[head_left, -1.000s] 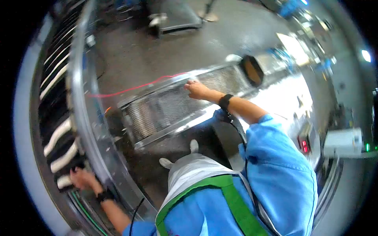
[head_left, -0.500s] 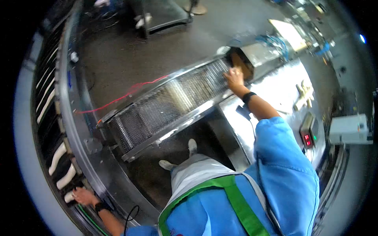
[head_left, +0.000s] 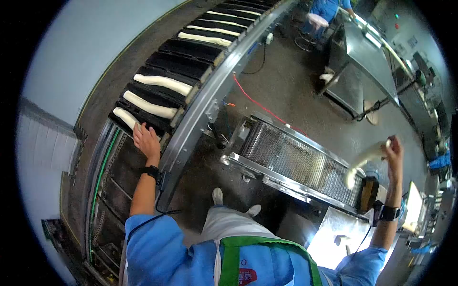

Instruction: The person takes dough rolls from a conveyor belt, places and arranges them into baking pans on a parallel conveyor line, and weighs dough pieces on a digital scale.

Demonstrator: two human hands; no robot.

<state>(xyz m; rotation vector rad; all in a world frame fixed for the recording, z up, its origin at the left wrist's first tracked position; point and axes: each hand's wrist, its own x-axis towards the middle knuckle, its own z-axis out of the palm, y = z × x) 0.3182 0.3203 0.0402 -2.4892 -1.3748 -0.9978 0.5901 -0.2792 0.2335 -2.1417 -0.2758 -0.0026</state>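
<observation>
At the right of the frame, the right hand [head_left: 394,153] has its fingers closed around one end of a pale curved piece [head_left: 365,158], whose free end droops toward the lower right end of the mesh belt [head_left: 291,148]; whether that tip meets the mesh is hard to tell. At the left of the frame, the left hand [head_left: 148,141] has its fingers parted and slightly bent at the near end of the lowest pale strip [head_left: 125,117], which lies along a black tray; they do not look wrapped around it, and how firmly they press cannot be told. Since the hanging piece seems soft, a light, broad hold would probably serve better than a hard pinch, with its loose end kept off the belt's metal edge; at the tray, flat fingers slid under the strip would likely mark it less than the tips. The black trays [head_left: 183,64] climb toward the top of the frame in a row beside a shiny metal rail [head_left: 183,148], several bearing similar strips. A red cord [head_left: 260,104] crosses the dark, patchily glossy floor [head_left: 281,78]. In the upper right, a metal desk [head_left: 365,50] stands near a round stool [head_left: 316,20] and a co-worker in blue [head_left: 325,8].
</observation>
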